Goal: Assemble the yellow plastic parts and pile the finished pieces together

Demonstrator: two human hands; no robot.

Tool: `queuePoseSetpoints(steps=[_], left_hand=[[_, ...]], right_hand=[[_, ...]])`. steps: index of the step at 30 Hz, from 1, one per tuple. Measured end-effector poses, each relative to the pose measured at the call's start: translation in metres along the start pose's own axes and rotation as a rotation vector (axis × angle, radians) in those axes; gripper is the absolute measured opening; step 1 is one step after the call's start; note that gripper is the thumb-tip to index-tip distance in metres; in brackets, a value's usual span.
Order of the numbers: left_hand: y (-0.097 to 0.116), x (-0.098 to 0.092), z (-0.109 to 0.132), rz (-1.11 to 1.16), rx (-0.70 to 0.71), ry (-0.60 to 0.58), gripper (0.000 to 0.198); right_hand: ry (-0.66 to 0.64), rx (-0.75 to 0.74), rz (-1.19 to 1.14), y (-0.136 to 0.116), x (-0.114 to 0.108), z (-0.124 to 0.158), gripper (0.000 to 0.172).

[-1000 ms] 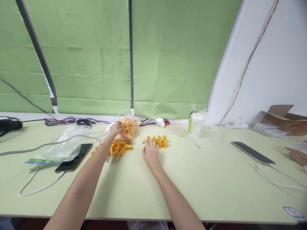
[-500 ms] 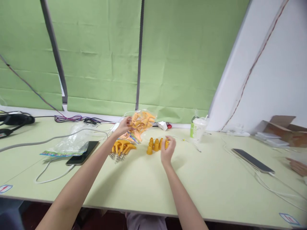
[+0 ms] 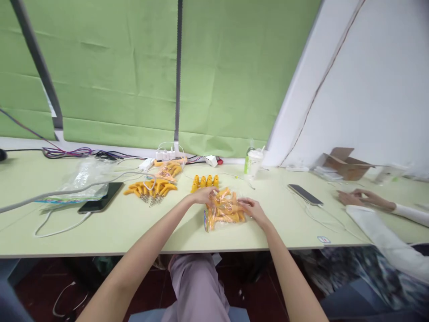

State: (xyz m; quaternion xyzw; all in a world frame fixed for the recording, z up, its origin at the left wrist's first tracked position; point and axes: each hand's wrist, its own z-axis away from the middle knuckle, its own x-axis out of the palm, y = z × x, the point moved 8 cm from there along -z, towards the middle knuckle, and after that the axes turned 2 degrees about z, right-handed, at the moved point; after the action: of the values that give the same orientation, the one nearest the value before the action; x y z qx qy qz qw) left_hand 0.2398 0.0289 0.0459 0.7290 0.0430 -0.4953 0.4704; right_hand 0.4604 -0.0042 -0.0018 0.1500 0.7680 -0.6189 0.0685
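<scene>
A clear plastic bag of yellow plastic parts (image 3: 225, 213) lies on the table in front of me. My left hand (image 3: 205, 196) grips its upper left side, fingers partly hidden by the plastic. At its right edge, my right hand (image 3: 254, 210) has its fingers closed on the plastic. Just behind the bag stand several small yellow cone-shaped pieces (image 3: 203, 181) in a cluster. To the left is a pile of yellow hook-like pieces with small metal chains (image 3: 152, 188). Another bag with yellow-orange parts (image 3: 170, 170) rests behind that pile.
On the left, an empty-looking plastic bag (image 3: 82, 181) partly covers a black phone (image 3: 102, 199). A power strip (image 3: 165, 155) and cables run along the back. A lidded cup (image 3: 254, 162) stands back right, near another phone (image 3: 304, 194). A co-worker's hands (image 3: 365, 197) rest at far right.
My left hand has brought the bag from raised at the back down to the front of the table. My right hand has left the cones for the bag. My view has tilted down and turned right.
</scene>
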Motion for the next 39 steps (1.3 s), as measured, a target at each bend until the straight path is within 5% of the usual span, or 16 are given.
queuePoseSetpoints(steps=[4,7,11,17,24,28,34,39], left_hand=[[-0.01,-0.001,0.031,-0.133,-0.11,0.271,0.076],[-0.021,-0.005,0.071,-0.231,-0.285,0.478,0.059],[-0.033,0.0,0.103,-0.384,-0.467,0.521,0.049],[-0.053,0.011,0.074,-0.24,-0.474,0.306,0.03],[-0.064,0.015,0.036,-0.186,-0.459,0.425,0.027],[-0.069,0.017,0.034,-0.15,-0.396,0.453,0.027],[-0.073,0.016,0.035,-0.102,-0.385,0.462,0.027],[-0.075,0.015,0.037,-0.079,-0.403,0.49,0.026]], right_hand=[[-0.06,-0.094,0.1,-0.009,0.004,0.005,0.037],[-0.175,-0.09,0.17,-0.012,0.01,0.006,0.038],[-0.255,-0.106,0.215,-0.008,0.012,0.002,0.032],[-0.086,-0.194,0.419,-0.011,-0.017,-0.012,0.015],[0.243,-0.039,1.129,-0.019,-0.082,-0.013,0.017],[0.254,-0.193,1.199,-0.036,-0.059,-0.002,0.02],[-0.181,-0.215,0.921,-0.022,0.003,0.017,0.026],[-0.363,-0.151,0.866,-0.024,0.02,0.023,0.032]])
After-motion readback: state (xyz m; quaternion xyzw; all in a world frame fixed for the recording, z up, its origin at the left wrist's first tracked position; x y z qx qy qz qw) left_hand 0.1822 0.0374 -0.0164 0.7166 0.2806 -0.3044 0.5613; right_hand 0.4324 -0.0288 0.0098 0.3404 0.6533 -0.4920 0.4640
